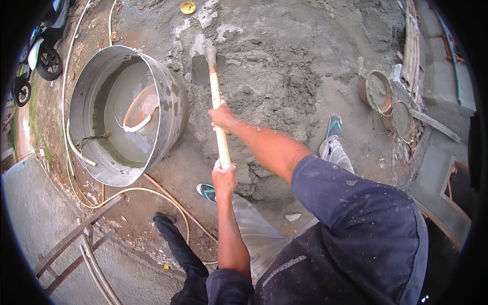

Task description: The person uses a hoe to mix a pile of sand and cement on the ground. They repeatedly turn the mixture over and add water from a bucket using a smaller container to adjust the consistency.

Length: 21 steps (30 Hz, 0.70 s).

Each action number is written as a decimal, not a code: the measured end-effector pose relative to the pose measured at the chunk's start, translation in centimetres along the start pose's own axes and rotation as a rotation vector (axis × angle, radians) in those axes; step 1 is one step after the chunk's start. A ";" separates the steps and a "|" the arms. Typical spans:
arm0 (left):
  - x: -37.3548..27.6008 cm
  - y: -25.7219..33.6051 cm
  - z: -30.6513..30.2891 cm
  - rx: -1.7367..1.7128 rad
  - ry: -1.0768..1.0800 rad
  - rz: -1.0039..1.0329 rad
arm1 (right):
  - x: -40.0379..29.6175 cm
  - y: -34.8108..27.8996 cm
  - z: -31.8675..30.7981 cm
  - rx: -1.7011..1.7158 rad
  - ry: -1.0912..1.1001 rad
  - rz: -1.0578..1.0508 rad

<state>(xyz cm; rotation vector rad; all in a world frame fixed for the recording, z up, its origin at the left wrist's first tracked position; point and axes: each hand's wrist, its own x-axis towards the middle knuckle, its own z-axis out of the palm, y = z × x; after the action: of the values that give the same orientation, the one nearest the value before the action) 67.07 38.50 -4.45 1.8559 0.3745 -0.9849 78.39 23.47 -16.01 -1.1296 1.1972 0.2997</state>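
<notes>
Both hands grip the pale wooden handle [215, 91] of a hoe. My left hand [225, 179] is closed around its near end. Farther along the shaft, my right hand [222, 117] wraps it from the right. The hoe's dark, mortar-smeared blade [200, 70] lies at the left edge of a heap of wet grey mortar [267, 84]. Left of the handle stands a large round metal drum [173, 103] with cloudy water inside. An orange bucket [142, 105] with a pale rim floats tilted in that water.
Two mortar-filled buckets [375, 89] stand at the right, near bamboo poles [410, 49] and a wood strip [436, 124]. A yellow hose [152, 190] curves below the drum. A wooden ladder-like frame [72, 238] lies lower left. Another person's dark-trousered leg [179, 240] is close by. Motorcycles [42, 57] are upper left.
</notes>
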 end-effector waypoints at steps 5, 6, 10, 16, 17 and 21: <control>-6.3 -3.9 4.3 -0.083 0.027 -0.117 | -3.7 6.0 -3.7 -0.104 -0.097 0.048; -7.4 -4.6 4.8 -0.083 0.010 -0.132 | -4.0 7.3 -4.5 -0.151 -0.063 0.025; -16.2 -9.5 4.7 0.006 0.030 -0.158 | -13.9 12.0 -6.6 -0.029 -0.154 0.081; -16.9 -10.3 2.1 0.125 0.042 0.086 | -16.6 9.6 -7.5 0.147 -0.066 0.032; -14.1 -10.0 1.2 0.062 0.074 0.160 | -14.6 8.2 -6.1 0.156 -0.063 -0.018; -4.4 -3.9 -1.2 0.081 0.057 0.112 | -6.3 2.1 -1.0 0.022 -0.082 -0.030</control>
<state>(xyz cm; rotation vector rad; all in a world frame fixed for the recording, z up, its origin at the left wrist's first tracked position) 62.45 42.13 -3.27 1.9599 0.2652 -0.8841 73.83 25.89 -11.73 -1.1051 1.1078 0.3058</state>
